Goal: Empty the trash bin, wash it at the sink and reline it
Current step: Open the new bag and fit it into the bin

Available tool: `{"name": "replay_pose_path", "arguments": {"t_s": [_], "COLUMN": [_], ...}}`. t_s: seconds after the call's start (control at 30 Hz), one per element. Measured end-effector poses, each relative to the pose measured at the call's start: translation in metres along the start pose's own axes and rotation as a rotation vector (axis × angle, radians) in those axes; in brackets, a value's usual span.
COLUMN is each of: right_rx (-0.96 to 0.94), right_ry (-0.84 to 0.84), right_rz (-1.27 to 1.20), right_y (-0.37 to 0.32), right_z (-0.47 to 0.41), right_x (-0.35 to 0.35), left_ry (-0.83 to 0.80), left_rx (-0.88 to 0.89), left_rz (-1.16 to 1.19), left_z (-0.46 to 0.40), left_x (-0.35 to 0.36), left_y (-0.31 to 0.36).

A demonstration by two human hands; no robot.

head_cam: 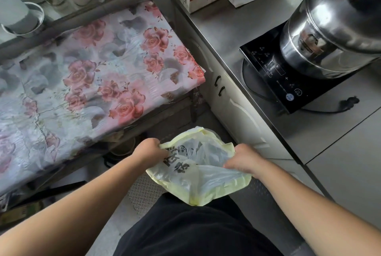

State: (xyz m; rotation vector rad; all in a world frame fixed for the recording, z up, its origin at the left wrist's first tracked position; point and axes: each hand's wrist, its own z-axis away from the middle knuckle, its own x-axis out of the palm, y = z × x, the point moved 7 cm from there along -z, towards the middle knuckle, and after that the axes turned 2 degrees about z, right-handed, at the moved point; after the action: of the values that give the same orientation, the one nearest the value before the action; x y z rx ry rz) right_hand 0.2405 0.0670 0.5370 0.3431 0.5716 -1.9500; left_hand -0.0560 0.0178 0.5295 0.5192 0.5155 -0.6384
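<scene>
- Pale yellow thin plastic bag (203,170) with black print is held open at 6 o'clock.
- Left hand (150,151) grips its 9 o'clock edge.
- Right hand (243,159) grips its 3 o'clock edge.

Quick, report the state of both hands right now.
Left hand: closed, gripping the left edge of the yellow plastic bag.
Right hand: closed, gripping the bag's right edge.
</scene>
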Motion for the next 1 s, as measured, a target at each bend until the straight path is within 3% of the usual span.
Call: {"name": "replay_pose_path", "arguments": {"t_s": [0.07, 0.2, 0.33, 0.47, 0.5, 0.57, 0.67, 0.77, 0.87, 1.0], "right_rx": [0.015, 0.147, 0.334, 0.468, 0.475, 0.478, 0.511, 0.544, 0.539, 0.393], "right_ry": [0.063, 0.073, 0.140, 0.166, 0.150, 0.116, 0.109, 0.101, 0.090, 0.061], "right_rz": [-0.091, -0.679, -1.065, -1.310, -1.342, -1.397, -1.425, -1.482, -1.526, -1.323], "right_y": [0.009, 0.039, 0.063, 0.072, 0.071, 0.067, 0.068, 0.068, 0.065, 0.062], "right_z": [-0.008, -0.022, -0.026, -0.023, -0.023, -0.022, -0.021, -0.022, -0.025, -0.029], "right_x": [0.006, 0.025, 0.036, 0.035, 0.034, 0.032, 0.024, 0.014, 0.004, -0.005], "left_ry": [-0.006, -0.074, -0.143, -0.355, -0.364, -0.207, 0.091, 0.164, 0.183, 0.025], "left_rx": [-0.091, -0.251, -0.306, -0.339, -0.336, -0.313, -0.184, -0.113, -0.137, -0.173], "left_rz": [0.225, 0.777, 1.098, 1.452, 1.458, 1.286, 0.697, 0.350, 0.369, 0.891], "left_z": [-0.002, 0.001, 0.007, 0.012, 0.013, 0.010, 0.002, -0.001, -0.005, -0.002], "left_x": [0.007, 0.029, 0.042, 0.049, 0.049, 0.043, 0.026, 0.022, 0.032, 0.054], "left_y": [-0.009, -0.024, -0.016, -0.002, -0.001, -0.010, -0.027, -0.039, -0.055, -0.057]}}
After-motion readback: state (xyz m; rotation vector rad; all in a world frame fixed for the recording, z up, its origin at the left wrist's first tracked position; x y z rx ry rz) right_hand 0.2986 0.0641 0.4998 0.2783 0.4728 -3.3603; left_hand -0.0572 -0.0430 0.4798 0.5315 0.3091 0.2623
